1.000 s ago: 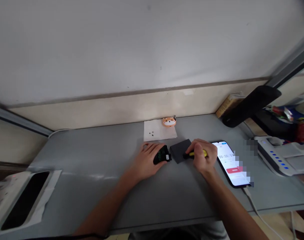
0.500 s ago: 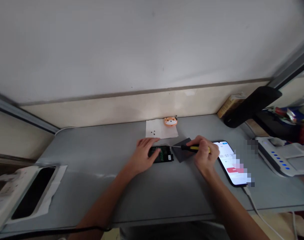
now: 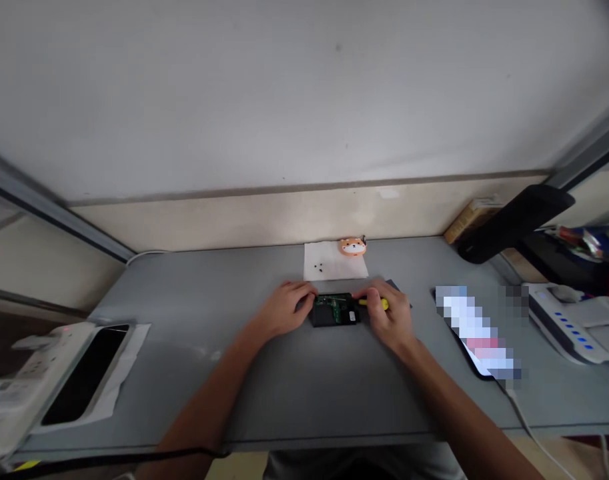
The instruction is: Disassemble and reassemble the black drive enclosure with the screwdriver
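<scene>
A small black case with a green circuit board [image 3: 335, 317] lies flat on the grey table in front of me. My left hand [image 3: 287, 310] is at its left end, fingers bent and closed on the upper left corner. In my right hand [image 3: 391, 317] is a screwdriver with a yellow handle [image 3: 379, 303], held low at the right end of the case. The right fingers hide part of the screwdriver; where its tip rests is unclear. A dark flat panel [image 3: 391, 285] lies partly hidden behind my right hand.
White paper [image 3: 331, 263] with several tiny dark screws [image 3: 319, 267] and an orange animal-faced case [image 3: 353, 247] lies behind. Rightward are a lit phone [image 3: 477, 333], a power strip [image 3: 574, 327] and a black cylinder [image 3: 514, 223]. A dark phone [image 3: 87, 377] lies left. A wall backs the table.
My right hand has moved left, close to the case, with the screwdriver turned and mostly in the fingers. My left hand has drawn back from the board to its left corner. The view shifted slightly.
</scene>
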Motion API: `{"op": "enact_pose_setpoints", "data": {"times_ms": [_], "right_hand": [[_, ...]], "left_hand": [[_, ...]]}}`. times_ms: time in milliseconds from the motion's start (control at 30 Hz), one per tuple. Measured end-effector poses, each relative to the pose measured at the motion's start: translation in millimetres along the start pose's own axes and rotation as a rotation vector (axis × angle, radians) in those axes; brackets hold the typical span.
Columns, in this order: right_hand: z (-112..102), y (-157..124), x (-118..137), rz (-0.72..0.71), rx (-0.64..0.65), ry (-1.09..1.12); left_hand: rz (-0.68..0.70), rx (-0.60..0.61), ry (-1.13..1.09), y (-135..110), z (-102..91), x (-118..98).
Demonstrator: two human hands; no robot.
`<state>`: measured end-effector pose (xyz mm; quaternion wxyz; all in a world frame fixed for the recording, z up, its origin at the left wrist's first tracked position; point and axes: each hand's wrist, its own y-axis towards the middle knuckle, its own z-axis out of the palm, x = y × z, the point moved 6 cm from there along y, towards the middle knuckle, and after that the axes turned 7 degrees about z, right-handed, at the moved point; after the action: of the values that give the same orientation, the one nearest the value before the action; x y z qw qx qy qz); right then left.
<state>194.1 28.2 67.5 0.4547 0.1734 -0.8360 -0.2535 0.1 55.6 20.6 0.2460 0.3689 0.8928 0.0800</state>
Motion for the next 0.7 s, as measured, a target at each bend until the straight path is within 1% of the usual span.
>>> {"op": "enact_pose_setpoints", "data": {"times_ms": [100, 200, 367, 567, 700], "right_hand": [[0.3, 0.5, 1.4, -0.025, 0.002, 0.008], [2.2, -0.4, 1.4, -0.032, 0.002, 0.030], [6.4, -0.9, -3.2, 0.036, 0.040, 0.029], [5.9, 4.6, -2.9, 0.041, 0.045, 0.027], [7.4, 9.6, -6.7, 0.094, 0.073, 0.004]], "left_hand": [[0.006, -0.009, -0.003, 0.5, 3.2, 0.1], [-0.012, 0.007, 0.005, 1.1, 6.9, 2.1], [-0.043, 0.043, 0.021, 2.0, 8.5, 1.9], [-0.051, 0.064, 0.021, 1.6, 10.3, 2.1], [-0.059, 0.070, 0.017, 1.3, 10.6, 3.7]]}}
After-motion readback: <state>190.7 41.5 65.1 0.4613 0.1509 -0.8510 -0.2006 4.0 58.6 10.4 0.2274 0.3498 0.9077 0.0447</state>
